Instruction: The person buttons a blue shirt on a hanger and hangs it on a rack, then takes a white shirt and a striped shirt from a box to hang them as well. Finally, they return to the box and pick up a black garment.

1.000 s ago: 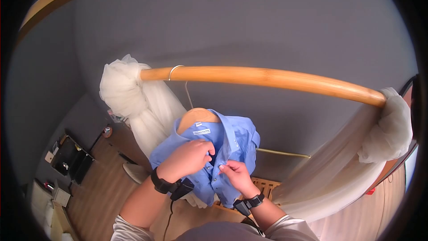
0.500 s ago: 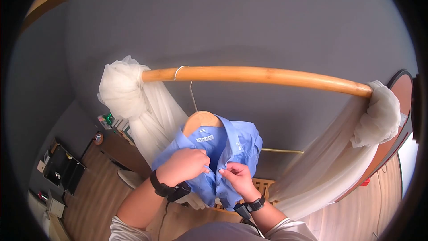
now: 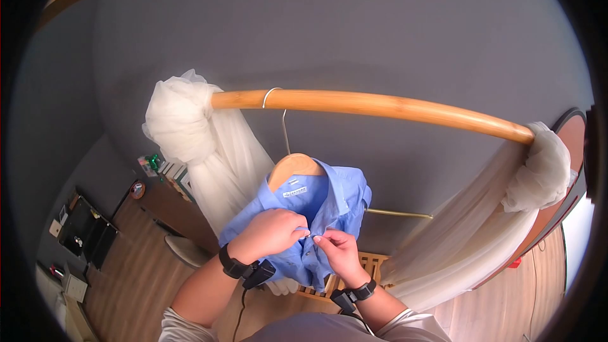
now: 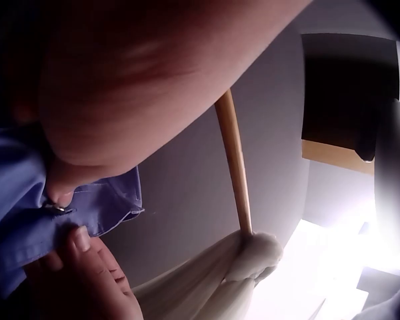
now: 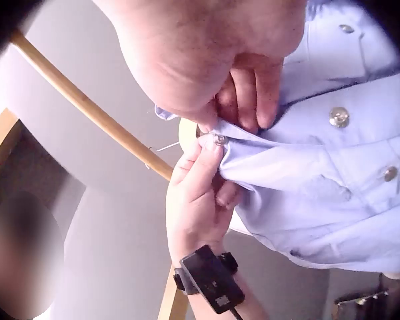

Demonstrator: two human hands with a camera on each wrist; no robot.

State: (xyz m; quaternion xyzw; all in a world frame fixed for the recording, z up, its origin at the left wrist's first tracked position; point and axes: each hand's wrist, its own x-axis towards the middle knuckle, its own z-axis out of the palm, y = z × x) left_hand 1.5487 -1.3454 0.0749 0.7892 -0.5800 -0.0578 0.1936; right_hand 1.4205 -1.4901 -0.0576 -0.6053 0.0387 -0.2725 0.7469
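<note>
A blue shirt (image 3: 348,192) hangs on a wooden hanger (image 3: 292,167), whose hook loops over a wooden rail (image 3: 380,105). My left hand (image 3: 271,232) pinches the left front edge of the shirt below the collar. Close beside it, my right hand (image 3: 341,252) pinches the other front edge. In the right wrist view, a metal snap button (image 5: 220,140) shows at the left hand's (image 5: 199,193) fingertips, and the right hand (image 5: 213,60) holds the placket just above. The left wrist view shows a snap (image 4: 56,208) under the left thumb.
White sheer drapes (image 3: 180,114) are knotted at both rail ends. A slatted wooden rack (image 3: 373,265) stands below the shirt. A round-topped mirror (image 3: 570,128) is at the right; a brown cabinet (image 3: 171,210) with books stands at the left.
My hands have come together, bringing the shirt's two front edges close to each other. Hanger and shirt appear slightly further right in the head view, which has shifted.
</note>
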